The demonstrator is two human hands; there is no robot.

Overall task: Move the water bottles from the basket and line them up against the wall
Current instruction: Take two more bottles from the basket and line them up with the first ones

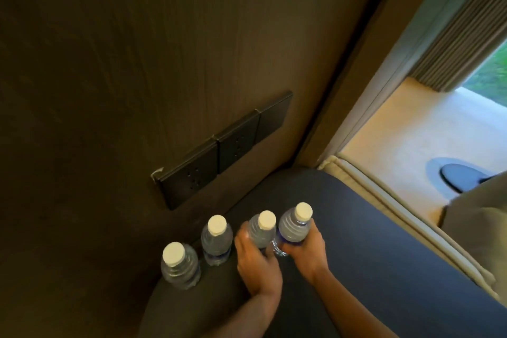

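Observation:
Several clear water bottles with white caps stand in a row on a dark table top (370, 241) by the brown wood wall (137, 77). The leftmost bottle (179, 266) and the second bottle (216, 240) stand free, close to the wall. My left hand (256, 261) is wrapped around the third bottle (262, 230). My right hand (304, 251) grips the fourth bottle (295, 223), which leans slightly right. The two held bottles nearly touch. No basket is in view.
A dark strip of wall sockets (225, 151) sits on the wall just above the bottles. Right of the table run a beige piped cushion edge (384, 200) and a cream floor (425, 140), with a pleated curtain (461, 35) and window beyond.

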